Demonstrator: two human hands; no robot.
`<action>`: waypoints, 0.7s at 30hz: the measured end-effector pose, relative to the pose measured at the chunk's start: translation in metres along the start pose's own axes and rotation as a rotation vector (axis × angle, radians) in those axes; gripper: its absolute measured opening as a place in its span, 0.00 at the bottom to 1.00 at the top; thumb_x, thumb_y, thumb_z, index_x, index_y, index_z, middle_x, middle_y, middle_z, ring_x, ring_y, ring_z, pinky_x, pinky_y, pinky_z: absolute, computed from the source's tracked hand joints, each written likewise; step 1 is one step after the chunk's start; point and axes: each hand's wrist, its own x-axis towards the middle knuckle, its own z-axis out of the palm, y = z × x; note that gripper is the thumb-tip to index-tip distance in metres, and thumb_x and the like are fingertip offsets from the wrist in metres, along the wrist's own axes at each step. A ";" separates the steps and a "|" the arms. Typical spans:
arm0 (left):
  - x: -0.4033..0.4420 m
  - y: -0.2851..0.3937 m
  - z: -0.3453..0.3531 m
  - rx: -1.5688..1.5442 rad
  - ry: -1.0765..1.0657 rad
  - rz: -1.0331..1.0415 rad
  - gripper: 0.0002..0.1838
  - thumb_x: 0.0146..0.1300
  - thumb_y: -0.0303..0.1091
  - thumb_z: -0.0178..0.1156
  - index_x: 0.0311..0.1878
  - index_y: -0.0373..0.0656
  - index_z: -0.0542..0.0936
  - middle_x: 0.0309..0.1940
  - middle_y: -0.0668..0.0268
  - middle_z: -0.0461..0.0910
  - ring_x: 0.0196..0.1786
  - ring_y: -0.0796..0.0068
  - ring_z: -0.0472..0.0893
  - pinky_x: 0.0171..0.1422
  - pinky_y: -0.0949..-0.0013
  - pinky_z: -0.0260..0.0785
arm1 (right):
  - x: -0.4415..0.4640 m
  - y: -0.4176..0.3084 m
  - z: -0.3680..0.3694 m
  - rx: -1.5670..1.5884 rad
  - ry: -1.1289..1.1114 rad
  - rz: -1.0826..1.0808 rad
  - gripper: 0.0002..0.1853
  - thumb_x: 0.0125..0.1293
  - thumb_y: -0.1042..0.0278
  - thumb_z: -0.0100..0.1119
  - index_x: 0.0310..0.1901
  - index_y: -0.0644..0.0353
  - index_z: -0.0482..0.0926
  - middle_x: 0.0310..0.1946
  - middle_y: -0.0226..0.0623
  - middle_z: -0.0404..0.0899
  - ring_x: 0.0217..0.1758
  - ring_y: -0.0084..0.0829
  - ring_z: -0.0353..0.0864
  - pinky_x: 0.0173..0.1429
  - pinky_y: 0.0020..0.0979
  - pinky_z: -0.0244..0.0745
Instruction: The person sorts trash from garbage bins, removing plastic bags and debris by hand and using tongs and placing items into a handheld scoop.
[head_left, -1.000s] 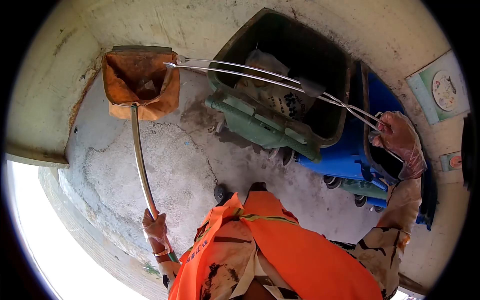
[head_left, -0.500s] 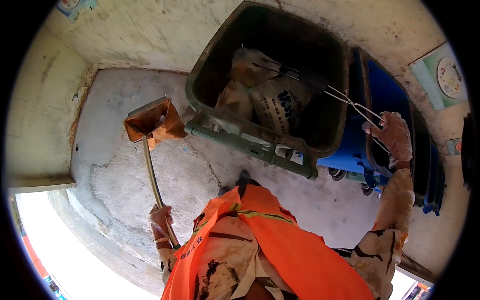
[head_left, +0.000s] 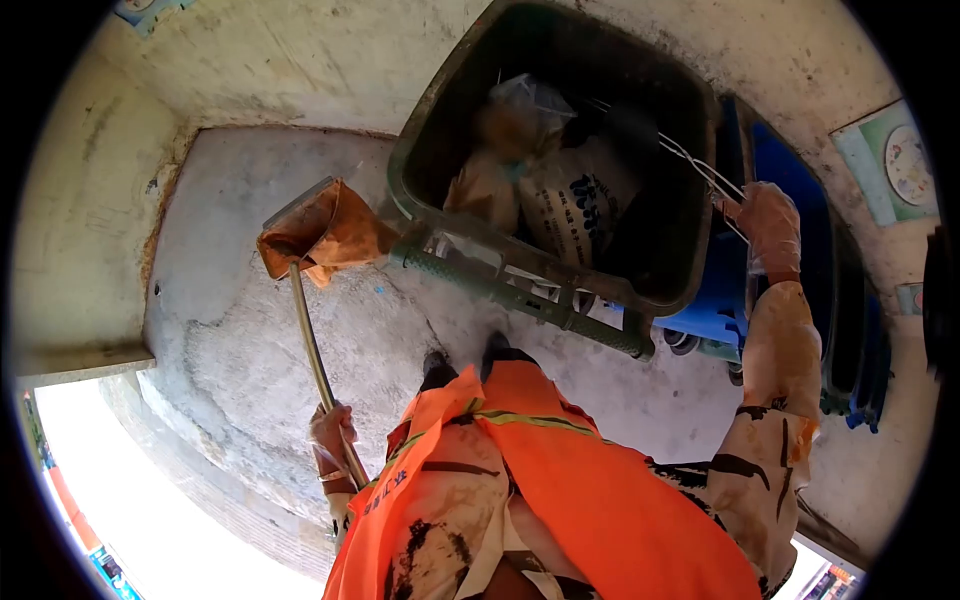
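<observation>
My left hand [head_left: 332, 436], in a clear plastic glove, is closed round the metal pole [head_left: 316, 352] of an orange collecting bag [head_left: 345, 232], whose mouth faces up and left. At the right, my gloved right hand [head_left: 768, 228] grips the handles of long metal tongs [head_left: 697, 166]. The tongs reach into a green wheeled bin [head_left: 400, 184], where their tips are lost in shadow. Inside the bin lie a printed sack [head_left: 568, 205] and a clear plastic bag [head_left: 530, 105].
Blue bins [head_left: 790, 185] stand in a row to the right of the green one, along the wall. A picture panel [head_left: 893, 160] hangs on that wall. A low wall [head_left: 80, 220] rises at the left beside the concrete floor [head_left: 240, 290].
The tongs have gone from over the orange bag down into the green bin. The orange bag has moved lower and right and tipped sideways. The view has shifted, and the bin appears larger.
</observation>
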 end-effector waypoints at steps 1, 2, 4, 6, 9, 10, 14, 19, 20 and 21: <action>0.003 0.003 -0.005 -0.016 -0.008 0.005 0.05 0.50 0.27 0.56 0.25 0.43 0.69 0.14 0.69 0.67 0.09 0.79 0.64 0.11 0.76 0.59 | -0.018 0.004 -0.014 0.004 -0.007 0.033 0.27 0.54 0.40 0.59 0.33 0.62 0.81 0.31 0.44 0.79 0.38 0.42 0.80 0.43 0.36 0.75; 0.009 0.003 -0.013 -0.014 -0.020 -0.005 0.05 0.50 0.28 0.57 0.26 0.43 0.69 0.14 0.70 0.66 0.09 0.80 0.64 0.12 0.77 0.59 | -0.036 0.007 -0.026 0.010 -0.013 0.068 0.28 0.54 0.39 0.59 0.34 0.62 0.80 0.30 0.43 0.79 0.37 0.42 0.80 0.42 0.37 0.75; 0.016 0.013 -0.026 0.026 -0.001 -0.001 0.05 0.50 0.28 0.57 0.27 0.43 0.69 0.14 0.70 0.66 0.09 0.80 0.64 0.12 0.77 0.58 | -0.061 0.015 -0.029 -0.020 0.043 0.083 0.27 0.54 0.39 0.59 0.32 0.61 0.80 0.28 0.43 0.79 0.36 0.41 0.80 0.41 0.37 0.75; 0.027 0.020 -0.042 0.050 -0.015 -0.001 0.06 0.50 0.28 0.57 0.27 0.44 0.69 0.14 0.70 0.66 0.09 0.81 0.63 0.12 0.77 0.58 | -0.084 0.016 -0.032 -0.048 0.088 0.101 0.26 0.54 0.40 0.60 0.30 0.61 0.80 0.26 0.43 0.78 0.34 0.40 0.80 0.40 0.37 0.74; 0.038 0.038 -0.053 0.078 -0.007 -0.012 0.06 0.50 0.29 0.58 0.27 0.44 0.69 0.14 0.70 0.66 0.09 0.80 0.64 0.12 0.77 0.57 | -0.110 0.020 -0.029 -0.056 0.205 0.087 0.26 0.51 0.39 0.62 0.27 0.59 0.78 0.24 0.41 0.77 0.31 0.41 0.79 0.36 0.38 0.74; 0.041 0.041 -0.056 0.084 -0.005 0.006 0.06 0.50 0.29 0.57 0.28 0.43 0.69 0.14 0.70 0.66 0.09 0.80 0.64 0.11 0.77 0.57 | -0.120 0.024 -0.030 -0.061 0.205 0.086 0.26 0.51 0.39 0.62 0.27 0.59 0.78 0.24 0.41 0.77 0.31 0.41 0.79 0.36 0.38 0.74; 0.051 0.043 -0.067 0.097 -0.005 0.035 0.06 0.51 0.28 0.57 0.28 0.43 0.69 0.13 0.70 0.66 0.09 0.80 0.64 0.11 0.77 0.57 | -0.160 0.037 -0.036 -0.077 0.177 0.171 0.24 0.49 0.40 0.64 0.25 0.57 0.76 0.22 0.38 0.77 0.29 0.39 0.79 0.33 0.37 0.74; 0.050 0.043 -0.069 0.038 -0.005 0.037 0.06 0.52 0.28 0.57 0.28 0.43 0.69 0.12 0.70 0.65 0.08 0.80 0.63 0.10 0.76 0.56 | -0.198 0.048 -0.047 -0.160 0.158 0.195 0.24 0.47 0.39 0.65 0.24 0.55 0.76 0.21 0.36 0.78 0.27 0.37 0.79 0.29 0.36 0.74; 0.047 0.044 -0.068 0.028 -0.028 0.027 0.05 0.52 0.27 0.56 0.28 0.43 0.69 0.14 0.70 0.66 0.09 0.80 0.64 0.11 0.77 0.58 | -0.200 0.049 -0.047 -0.137 0.111 0.219 0.25 0.47 0.38 0.65 0.24 0.55 0.76 0.21 0.36 0.78 0.26 0.37 0.79 0.29 0.35 0.74; 0.045 0.045 -0.067 0.020 -0.054 0.017 0.04 0.52 0.25 0.54 0.29 0.42 0.69 0.15 0.70 0.67 0.10 0.80 0.65 0.13 0.77 0.59 | -0.201 0.045 -0.046 -0.132 0.086 0.249 0.26 0.48 0.37 0.64 0.24 0.57 0.76 0.22 0.37 0.77 0.28 0.37 0.79 0.31 0.36 0.73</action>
